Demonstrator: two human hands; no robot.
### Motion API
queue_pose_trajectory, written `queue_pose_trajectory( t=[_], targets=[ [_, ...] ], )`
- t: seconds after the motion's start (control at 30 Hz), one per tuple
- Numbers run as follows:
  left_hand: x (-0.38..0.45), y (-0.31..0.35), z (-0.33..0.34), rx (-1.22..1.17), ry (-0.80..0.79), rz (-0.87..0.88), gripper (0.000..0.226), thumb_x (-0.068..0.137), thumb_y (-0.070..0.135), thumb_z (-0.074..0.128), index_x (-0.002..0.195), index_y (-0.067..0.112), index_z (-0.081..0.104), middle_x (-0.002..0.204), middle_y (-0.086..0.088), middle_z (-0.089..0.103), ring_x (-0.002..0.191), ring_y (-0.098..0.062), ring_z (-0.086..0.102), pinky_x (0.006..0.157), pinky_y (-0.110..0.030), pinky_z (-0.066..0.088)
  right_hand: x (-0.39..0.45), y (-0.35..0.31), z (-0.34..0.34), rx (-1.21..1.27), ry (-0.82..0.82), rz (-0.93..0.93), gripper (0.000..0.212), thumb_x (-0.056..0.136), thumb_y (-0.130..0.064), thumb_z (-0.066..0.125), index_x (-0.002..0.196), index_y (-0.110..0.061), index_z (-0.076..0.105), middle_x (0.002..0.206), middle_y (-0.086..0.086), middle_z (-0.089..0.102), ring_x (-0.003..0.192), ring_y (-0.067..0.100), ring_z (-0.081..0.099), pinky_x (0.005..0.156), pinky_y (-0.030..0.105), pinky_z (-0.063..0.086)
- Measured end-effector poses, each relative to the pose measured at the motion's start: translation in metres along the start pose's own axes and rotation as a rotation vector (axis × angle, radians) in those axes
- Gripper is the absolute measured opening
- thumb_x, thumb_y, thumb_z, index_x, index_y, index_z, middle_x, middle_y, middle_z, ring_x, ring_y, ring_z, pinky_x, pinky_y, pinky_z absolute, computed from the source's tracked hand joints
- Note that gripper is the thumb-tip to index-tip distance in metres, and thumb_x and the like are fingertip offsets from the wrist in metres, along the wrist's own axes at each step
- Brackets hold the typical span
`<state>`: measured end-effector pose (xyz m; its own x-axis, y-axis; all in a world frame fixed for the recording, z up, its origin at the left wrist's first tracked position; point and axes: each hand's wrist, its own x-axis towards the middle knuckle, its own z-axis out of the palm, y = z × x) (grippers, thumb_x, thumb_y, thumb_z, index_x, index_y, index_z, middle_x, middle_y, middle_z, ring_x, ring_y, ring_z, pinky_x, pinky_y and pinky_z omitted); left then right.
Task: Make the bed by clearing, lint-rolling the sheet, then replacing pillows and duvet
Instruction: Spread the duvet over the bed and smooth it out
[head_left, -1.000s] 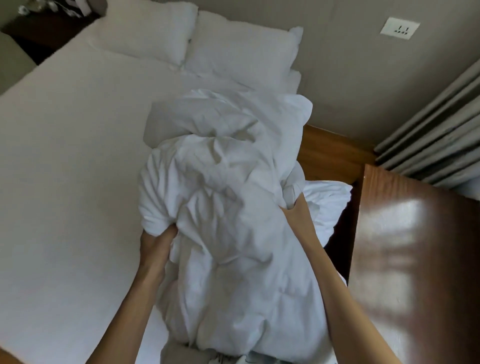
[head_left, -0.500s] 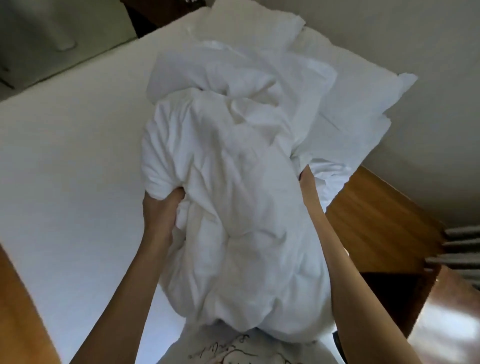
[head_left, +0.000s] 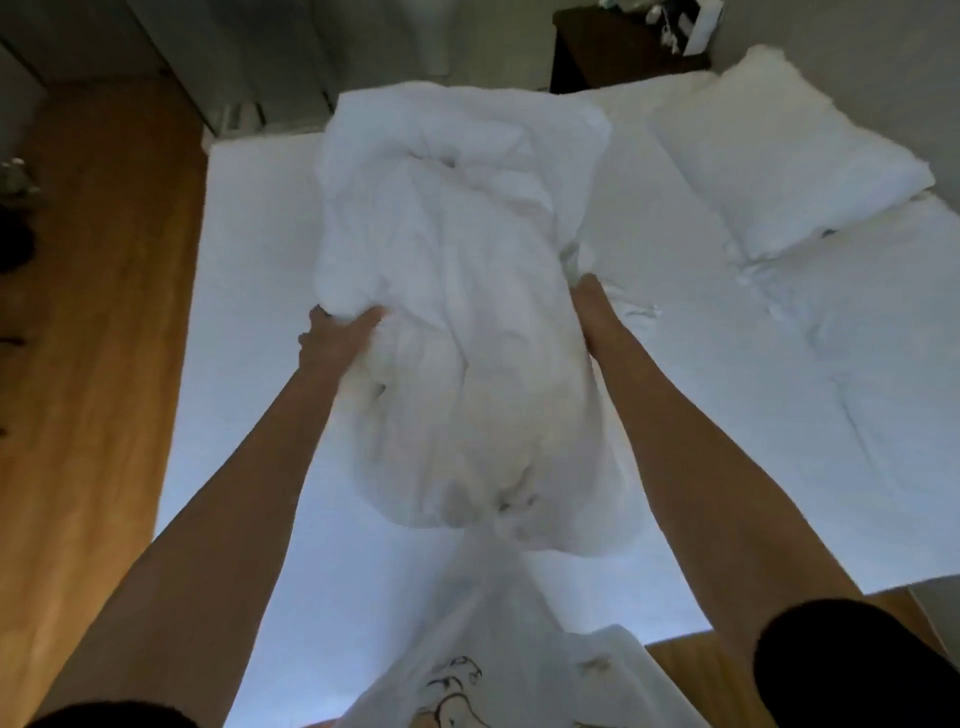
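Note:
A bunched white duvet (head_left: 457, 291) hangs between my arms over the middle of the bed. My left hand (head_left: 337, 332) grips its left side, fingers dug into the fabric. My right hand (head_left: 589, 306) holds its right side, with the fingers hidden in the folds. The white sheet (head_left: 249, 322) covers the mattress below. A white pillow (head_left: 779, 156) lies at the head of the bed on the right, with a second white pillow (head_left: 893, 291) below it at the frame's right edge.
Wooden floor (head_left: 104, 312) runs along the bed's left side. A dark nightstand (head_left: 613, 57) with small items stands at the top, beyond the bed. Grey wardrobe doors (head_left: 156, 47) fill the top left.
My view has swung left, so the pillows now lie to the right. The duvet, still held in both hands, has been carried out over the middle of the sheet.

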<state>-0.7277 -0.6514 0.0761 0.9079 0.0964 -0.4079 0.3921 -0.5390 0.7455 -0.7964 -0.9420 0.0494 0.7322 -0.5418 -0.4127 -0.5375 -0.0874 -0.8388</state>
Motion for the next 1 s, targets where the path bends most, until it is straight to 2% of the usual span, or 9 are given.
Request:
queue_pose_trajectory(
  t=[0.07, 0.1, 0.2, 0.33, 0.4, 0.53, 0.73, 0.83, 1.0],
  targets=[
    [0.007, -0.021, 0.011, 0.234, -0.025, -0.135, 0.09, 0.084, 0.054, 0.066, 0.152, 0.013, 0.024, 0.152, -0.022, 0.026, 0.138, -0.042, 0.032, 0.112, -0.051, 0.031, 0.01, 0.016, -0.005, -0.237, -0.03, 0.077, 0.067, 0.091, -0.046, 0.057, 0.142, -0.007, 0.034, 0.146, 0.018, 0.039, 0.135, 0.035, 0.038, 0.111, 0.042, 0.031],
    [0.003, -0.033, 0.017, 0.246, -0.057, -0.142, 0.083, 0.089, 0.047, 0.064, 0.152, 0.011, 0.023, 0.154, -0.023, 0.023, 0.14, -0.042, 0.029, 0.113, -0.05, 0.029, 0.013, 0.027, -0.005, -0.301, -0.019, 0.1, 0.076, 0.089, -0.048, 0.06, 0.147, -0.008, 0.03, 0.149, 0.018, 0.035, 0.137, 0.035, 0.035, 0.112, 0.042, 0.03],
    [-0.014, -0.08, 0.036, 0.223, -0.194, -0.107, 0.068, 0.093, 0.035, 0.063, 0.148, 0.009, 0.034, 0.152, -0.019, 0.035, 0.137, -0.033, 0.038, 0.11, -0.038, 0.032, -0.004, 0.078, 0.003, -0.331, -0.08, 0.094, 0.066, 0.091, -0.042, 0.059, 0.146, -0.013, 0.036, 0.148, 0.015, 0.039, 0.135, 0.032, 0.039, 0.107, 0.038, 0.032],
    [-0.039, -0.144, 0.053, 0.309, -0.299, -0.232, 0.062, 0.094, 0.029, 0.063, 0.145, 0.006, 0.038, 0.146, -0.021, 0.043, 0.134, -0.033, 0.042, 0.109, -0.038, 0.033, -0.033, 0.163, 0.019, -0.37, -0.176, 0.234, 0.062, 0.089, -0.036, 0.063, 0.143, -0.015, 0.04, 0.144, 0.013, 0.045, 0.13, 0.031, 0.045, 0.104, 0.035, 0.035],
    [-0.045, -0.165, 0.059, 0.34, -0.333, -0.252, 0.061, 0.094, 0.028, 0.062, 0.145, 0.006, 0.038, 0.147, -0.021, 0.042, 0.134, -0.032, 0.042, 0.109, -0.038, 0.032, -0.043, 0.189, 0.026, -0.382, -0.14, 0.201, 0.068, 0.087, -0.034, 0.066, 0.146, -0.018, 0.035, 0.144, 0.013, 0.043, 0.129, 0.034, 0.043, 0.106, 0.039, 0.034],
    [-0.042, -0.191, 0.067, 0.405, -0.37, -0.225, 0.062, 0.094, 0.032, 0.062, 0.146, 0.012, 0.037, 0.145, -0.02, 0.045, 0.132, -0.031, 0.045, 0.107, -0.038, 0.035, -0.044, 0.204, 0.039, -0.425, -0.02, 0.159, 0.097, 0.079, -0.047, 0.072, 0.153, -0.017, 0.016, 0.152, 0.014, 0.03, 0.136, 0.036, 0.033, 0.108, 0.045, 0.03],
    [-0.024, -0.224, 0.085, 0.566, -0.363, -0.063, 0.082, 0.091, 0.042, 0.062, 0.155, 0.022, 0.014, 0.15, -0.018, 0.034, 0.133, -0.033, 0.043, 0.104, -0.043, 0.039, -0.027, 0.219, 0.054, -0.646, 0.018, 0.068, 0.123, 0.068, -0.063, 0.073, 0.153, -0.018, -0.003, 0.157, 0.022, 0.012, 0.144, 0.036, 0.016, 0.117, 0.045, 0.017],
    [-0.006, -0.231, 0.106, 0.567, -0.341, 0.0, 0.103, 0.084, 0.05, 0.068, 0.156, 0.026, -0.001, 0.156, -0.016, 0.023, 0.14, -0.034, 0.034, 0.105, -0.047, 0.039, -0.01, 0.222, 0.061, -0.697, -0.001, 0.019, 0.132, 0.061, -0.064, 0.077, 0.153, -0.015, -0.004, 0.153, 0.021, 0.023, 0.141, 0.036, 0.024, 0.115, 0.045, 0.023],
    [0.053, -0.23, 0.153, 0.167, -0.129, -0.189, 0.136, 0.069, 0.041, 0.085, 0.151, 0.013, -0.02, 0.158, -0.019, 0.014, 0.147, -0.036, 0.015, 0.114, -0.054, 0.028, 0.015, 0.237, 0.085, -0.694, 0.038, 0.052, 0.124, 0.062, -0.056, 0.081, 0.153, -0.012, 0.009, 0.136, 0.017, 0.046, 0.124, 0.034, 0.044, 0.101, 0.041, 0.039]
  ],
)
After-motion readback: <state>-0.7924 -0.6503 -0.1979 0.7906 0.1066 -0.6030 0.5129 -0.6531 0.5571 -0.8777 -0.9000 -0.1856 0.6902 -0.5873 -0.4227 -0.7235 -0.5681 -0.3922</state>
